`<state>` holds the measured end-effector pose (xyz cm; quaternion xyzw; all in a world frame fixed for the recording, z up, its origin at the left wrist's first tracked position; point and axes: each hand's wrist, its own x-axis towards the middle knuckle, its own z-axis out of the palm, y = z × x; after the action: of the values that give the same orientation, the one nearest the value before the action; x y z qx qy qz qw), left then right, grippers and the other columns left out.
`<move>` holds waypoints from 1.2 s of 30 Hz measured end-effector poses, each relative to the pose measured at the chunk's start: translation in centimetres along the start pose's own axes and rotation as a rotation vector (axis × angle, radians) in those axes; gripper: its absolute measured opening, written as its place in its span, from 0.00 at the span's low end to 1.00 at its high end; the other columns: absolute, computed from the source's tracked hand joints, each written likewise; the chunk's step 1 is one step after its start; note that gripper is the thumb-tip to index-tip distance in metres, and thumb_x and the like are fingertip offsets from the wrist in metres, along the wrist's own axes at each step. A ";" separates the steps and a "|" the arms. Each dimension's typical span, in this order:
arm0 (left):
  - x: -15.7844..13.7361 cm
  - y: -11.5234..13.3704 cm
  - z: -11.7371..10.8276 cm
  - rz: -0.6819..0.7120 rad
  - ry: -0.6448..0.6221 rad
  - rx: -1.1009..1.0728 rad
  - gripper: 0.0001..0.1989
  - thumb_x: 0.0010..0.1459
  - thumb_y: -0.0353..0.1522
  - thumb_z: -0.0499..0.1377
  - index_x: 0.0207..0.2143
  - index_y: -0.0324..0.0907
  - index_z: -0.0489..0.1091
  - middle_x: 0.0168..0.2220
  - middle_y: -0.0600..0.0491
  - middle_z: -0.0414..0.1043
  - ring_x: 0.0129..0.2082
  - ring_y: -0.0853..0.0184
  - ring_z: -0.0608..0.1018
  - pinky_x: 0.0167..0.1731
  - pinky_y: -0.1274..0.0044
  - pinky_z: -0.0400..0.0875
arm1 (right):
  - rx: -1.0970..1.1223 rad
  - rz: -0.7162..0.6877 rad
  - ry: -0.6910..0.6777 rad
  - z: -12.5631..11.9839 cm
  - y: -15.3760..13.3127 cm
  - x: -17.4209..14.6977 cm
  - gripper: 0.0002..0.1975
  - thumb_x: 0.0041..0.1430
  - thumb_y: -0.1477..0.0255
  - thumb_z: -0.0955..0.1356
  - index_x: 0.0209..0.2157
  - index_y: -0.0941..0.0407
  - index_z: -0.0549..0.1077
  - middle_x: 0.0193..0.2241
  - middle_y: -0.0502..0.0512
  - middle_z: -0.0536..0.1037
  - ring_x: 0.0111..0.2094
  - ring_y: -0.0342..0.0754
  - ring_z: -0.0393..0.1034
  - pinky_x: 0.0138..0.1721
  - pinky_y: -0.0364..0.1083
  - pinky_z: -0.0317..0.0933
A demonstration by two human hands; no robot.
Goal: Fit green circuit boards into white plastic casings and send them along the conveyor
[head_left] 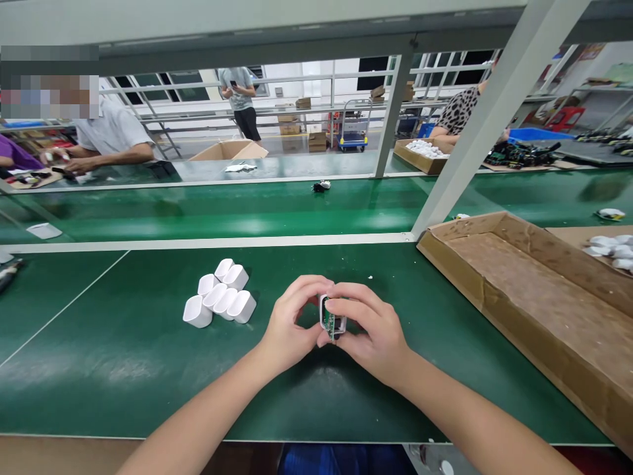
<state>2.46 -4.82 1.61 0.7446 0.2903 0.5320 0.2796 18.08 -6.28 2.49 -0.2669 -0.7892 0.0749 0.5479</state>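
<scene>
Between the fingertips of both hands is a small white plastic housing [341, 324] with a green circuit board [330, 319] showing at its open side. My left hand [293, 323] grips it from the left, thumb below and fingers above. From the right, my right hand [370, 326] closes on the same piece, its fingers across the top and its thumb underneath. Fingers cover part of the housing, so how deep the board sits is hidden. Left of my hands, several white plastic housings [220, 295] stand grouped on the green work surface [123, 369].
At the right lies a shallow cardboard tray [504, 310]; white parts [613, 249] sit beyond it. A metal post [465, 138] rises behind the tray. Past a white rail [212, 244] runs a green conveyor belt [237, 208] carrying a small black-and-white part [321, 187]. Other people work at the far side.
</scene>
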 end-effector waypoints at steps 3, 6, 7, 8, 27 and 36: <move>0.0 -0.1 0.0 0.002 0.017 0.006 0.20 0.45 0.21 0.62 0.42 0.45 0.69 0.42 0.51 0.69 0.40 0.66 0.75 0.33 0.77 0.75 | -0.008 0.001 -0.015 0.0 -0.1 0.1 0.14 0.53 0.79 0.70 0.41 0.53 0.69 0.43 0.58 0.75 0.39 0.45 0.74 0.35 0.42 0.71; 0.1 -0.1 -0.2 0.004 0.010 0.041 0.20 0.45 0.20 0.61 0.41 0.44 0.68 0.42 0.51 0.69 0.41 0.65 0.75 0.35 0.76 0.75 | 0.019 -0.019 -0.017 0.0 -0.2 0.1 0.16 0.53 0.83 0.68 0.43 0.53 0.70 0.41 0.56 0.77 0.41 0.45 0.74 0.38 0.42 0.71; 0.1 -0.1 -0.2 0.008 0.000 0.055 0.20 0.45 0.20 0.61 0.41 0.44 0.68 0.42 0.50 0.69 0.41 0.65 0.75 0.35 0.76 0.75 | 0.029 -0.021 -0.018 0.0 -0.3 0.1 0.18 0.53 0.84 0.67 0.43 0.53 0.70 0.41 0.55 0.77 0.41 0.45 0.74 0.39 0.42 0.71; 0.1 -0.2 -0.3 0.014 -0.011 0.069 0.20 0.45 0.20 0.61 0.42 0.44 0.68 0.42 0.50 0.70 0.41 0.65 0.75 0.36 0.75 0.75 | 0.040 -0.017 -0.020 0.0 -0.3 0.0 0.19 0.53 0.85 0.66 0.44 0.52 0.70 0.41 0.54 0.78 0.41 0.44 0.74 0.39 0.42 0.72; -0.1 -0.8 0.0 -0.142 0.010 0.050 0.20 0.45 0.22 0.62 0.42 0.44 0.69 0.44 0.50 0.69 0.43 0.63 0.74 0.37 0.74 0.75 | 0.049 0.215 -0.156 0.1 0.1 0.1 0.21 0.49 0.74 0.73 0.47 0.50 0.72 0.49 0.57 0.70 0.33 0.45 0.73 0.35 0.48 0.72; 0.1 -1.3 -0.6 0.016 -0.008 0.253 0.16 0.50 0.26 0.62 0.43 0.44 0.69 0.42 0.49 0.71 0.41 0.64 0.75 0.38 0.72 0.74 | 0.343 0.627 -0.121 -0.1 1.1 0.6 0.23 0.51 0.67 0.72 0.50 0.51 0.70 0.38 0.52 0.69 0.21 0.37 0.56 0.18 0.39 0.57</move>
<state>1.76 -3.79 0.91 0.7784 0.3479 0.4904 0.1804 18.40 -5.06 2.52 -0.3955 -0.6758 0.3862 0.4875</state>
